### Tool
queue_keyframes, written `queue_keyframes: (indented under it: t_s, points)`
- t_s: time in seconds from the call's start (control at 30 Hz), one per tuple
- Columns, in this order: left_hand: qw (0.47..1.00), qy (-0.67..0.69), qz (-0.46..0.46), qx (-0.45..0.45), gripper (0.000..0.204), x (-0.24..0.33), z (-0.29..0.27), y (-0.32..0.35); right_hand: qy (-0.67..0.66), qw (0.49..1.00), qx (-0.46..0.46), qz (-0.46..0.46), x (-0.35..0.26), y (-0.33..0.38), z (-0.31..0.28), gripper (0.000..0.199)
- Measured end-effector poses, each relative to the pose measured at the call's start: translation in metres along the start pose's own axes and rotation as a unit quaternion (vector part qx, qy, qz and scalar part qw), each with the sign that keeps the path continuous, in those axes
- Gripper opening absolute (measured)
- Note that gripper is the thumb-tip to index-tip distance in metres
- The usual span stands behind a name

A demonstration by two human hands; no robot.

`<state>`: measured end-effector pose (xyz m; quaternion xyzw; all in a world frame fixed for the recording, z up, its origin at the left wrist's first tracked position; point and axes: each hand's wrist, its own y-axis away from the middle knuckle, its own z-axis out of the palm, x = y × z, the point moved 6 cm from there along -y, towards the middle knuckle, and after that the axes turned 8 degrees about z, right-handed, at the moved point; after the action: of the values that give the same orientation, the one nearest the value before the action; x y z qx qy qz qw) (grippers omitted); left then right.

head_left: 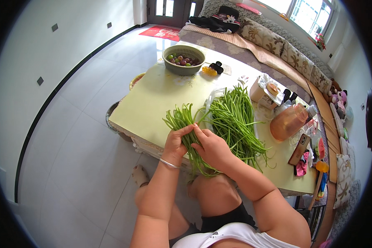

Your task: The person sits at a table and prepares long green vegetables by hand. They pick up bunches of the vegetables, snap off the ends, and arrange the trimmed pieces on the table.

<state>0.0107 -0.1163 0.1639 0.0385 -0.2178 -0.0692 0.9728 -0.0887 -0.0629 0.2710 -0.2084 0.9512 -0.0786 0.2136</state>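
Observation:
My left hand [176, 144] is closed around a bundle of long, thin green vegetable stems [181, 117]. Their tops fan out above the fist, and their lower ends hang past the table's near edge. My right hand [213, 148] meets it from the right, fingertips pinched together against the left thumb and the stems. Exactly which stem is between the right fingers is hidden. Just right of the bundle, a larger pile of the same green stems [234, 118] lies on a clear plastic bag [213, 100].
On the pale yellow table [144, 103] stands a basket [183, 69] of grapes at the far side. A pinkish bottle [288, 122], a box [263, 91] and a phone [299, 149] are to the right. Beyond runs a cushioned sofa [262, 62].

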Motion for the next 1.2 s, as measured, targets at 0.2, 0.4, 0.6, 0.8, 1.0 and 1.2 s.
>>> queue_keyframes:
  t_s: [0.2, 0.4, 0.6, 0.8, 1.0, 1.2]
  points:
    - [1.000, 0.013, 0.000, 0.001, 0.018, 0.001, 0.004, -0.001, -0.053, 0.991, 0.118, 0.043, 0.046, -0.006, -0.049, 0.029]
    - [0.999, 0.030, -0.037, -0.018, 0.020, -0.007, 0.009, -0.004, 0.149, 0.980, 0.123, 0.040, 0.113, -0.035, -0.056, 0.015]
    - [0.998, 0.024, -0.035, -0.043, 0.025, -0.006, 0.013, -0.005, -0.089, 0.977, 0.183, 0.060, 0.115, -0.051, -0.094, 0.012]
    - [0.998, 0.024, -0.013, -0.058, 0.026, 0.001, 0.014, -0.003, 0.007, 0.989, 0.143, -0.035, 0.036, -0.055, -0.088, 0.014]
    - [0.998, 0.049, 0.029, -0.015, 0.024, 0.005, 0.004, -0.002, 0.098, 0.994, -0.039, -0.017, 0.000, -0.026, -0.007, 0.046]
    - [0.999, 0.020, 0.010, -0.029, 0.021, 0.007, -0.008, -0.002, 0.133, 0.989, -0.050, -0.035, -0.009, -0.009, 0.018, 0.057]
